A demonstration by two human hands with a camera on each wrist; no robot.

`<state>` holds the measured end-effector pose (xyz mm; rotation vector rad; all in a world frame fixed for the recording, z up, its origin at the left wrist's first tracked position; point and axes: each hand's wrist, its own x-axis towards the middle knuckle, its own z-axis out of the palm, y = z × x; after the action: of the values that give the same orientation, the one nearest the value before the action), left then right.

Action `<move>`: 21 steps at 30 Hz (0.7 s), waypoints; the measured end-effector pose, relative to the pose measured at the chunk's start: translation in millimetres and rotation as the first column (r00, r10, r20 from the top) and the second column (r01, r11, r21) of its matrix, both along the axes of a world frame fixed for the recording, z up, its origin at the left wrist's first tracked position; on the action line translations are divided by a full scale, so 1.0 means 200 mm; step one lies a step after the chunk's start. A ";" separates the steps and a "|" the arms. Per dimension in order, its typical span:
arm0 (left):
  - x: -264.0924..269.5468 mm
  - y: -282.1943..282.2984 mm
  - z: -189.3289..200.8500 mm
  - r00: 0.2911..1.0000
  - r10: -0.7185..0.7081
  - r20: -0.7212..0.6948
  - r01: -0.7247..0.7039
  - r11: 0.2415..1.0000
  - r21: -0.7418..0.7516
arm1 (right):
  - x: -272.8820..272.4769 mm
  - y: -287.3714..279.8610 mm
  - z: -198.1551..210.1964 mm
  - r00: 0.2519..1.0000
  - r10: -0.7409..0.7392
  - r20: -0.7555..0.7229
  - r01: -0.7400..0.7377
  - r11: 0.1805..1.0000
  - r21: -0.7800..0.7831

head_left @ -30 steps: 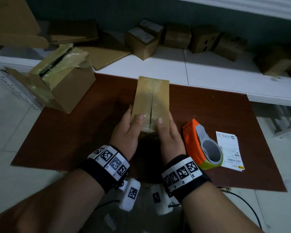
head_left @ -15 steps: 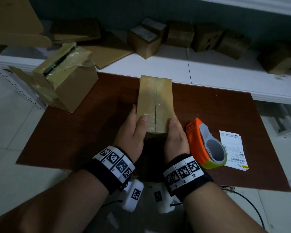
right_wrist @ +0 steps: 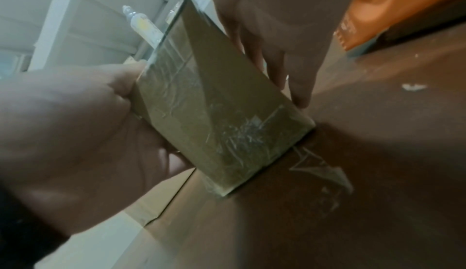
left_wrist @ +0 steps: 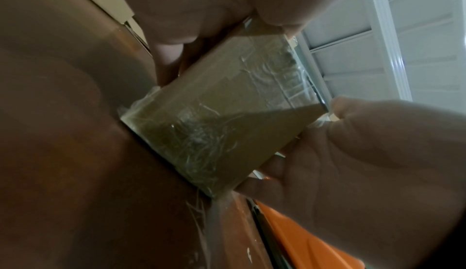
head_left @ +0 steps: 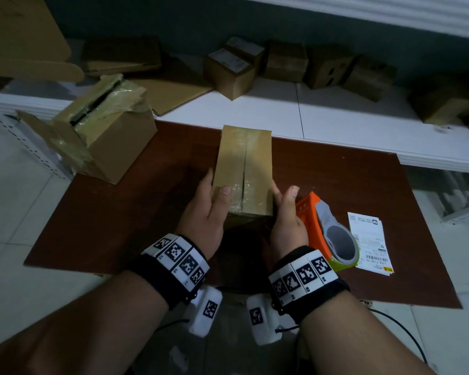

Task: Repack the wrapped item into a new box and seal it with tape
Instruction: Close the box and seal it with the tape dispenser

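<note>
1. The brown board [head_left: 119, 226] lies flat, its far edge against a white ledge [head_left: 336, 123]. Bare board lies open to the left of the hands and behind the dispenser.
2. An old box [head_left: 103, 139], flaps torn and tape hanging, sits on the board's far left corner, overhanging the edge.
3. Small cartons [head_left: 233, 69] line the wall on the ledge, well apart from the work.
4. The taped box [head_left: 243, 169] stands mid-board, long side running away from the person, a seam down its top. Its near end rests on the board in both wrist views.
5. The left hand [head_left: 203, 215] grips the box's near left side, thumb on top, fingers down the side.
6. The right hand [head_left: 284, 220] lies against the near right side with fingers straight down along it and the thumb lifted clear; it clasps nothing.
7. An orange tape dispenser [head_left: 328, 228] sits just beside the right hand, little room between.
8. A label slip [head_left: 368, 239] lies beyond it, near the right edge.
</note>
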<state>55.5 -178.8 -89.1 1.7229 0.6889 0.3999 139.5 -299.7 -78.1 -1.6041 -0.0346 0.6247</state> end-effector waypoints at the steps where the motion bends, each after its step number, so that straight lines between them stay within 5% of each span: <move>1: -0.01 -0.01 0.01 1.000 0.017 0.008 -0.017 1.000 0.001 | -0.01 0.00 0.00 1.000 0.007 0.000 -0.007 1.000 0.000; 8: -0.04 0.01 0.05 0.999 -0.046 0.003 0.045 0.993 0.107 | -0.01 0.01 0.06 0.986 0.053 -0.160 -0.031 0.990 0.135; 13: -0.09 0.01 0.09 0.999 -0.045 -0.030 0.048 0.993 0.110 | -0.01 -0.05 -0.02 0.993 0.116 -0.025 -0.113 0.989 0.092; 21: -0.17 0.01 0.12 0.995 -0.007 -0.099 0.016 0.996 0.084 | -0.03 -0.12 0.01 0.980 0.128 -0.155 -0.160 0.963 -0.219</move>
<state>22.1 -177.4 -65.7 1.8354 0.7417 0.3418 133.2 -324.4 -76.4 -1.7882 0.0254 0.8797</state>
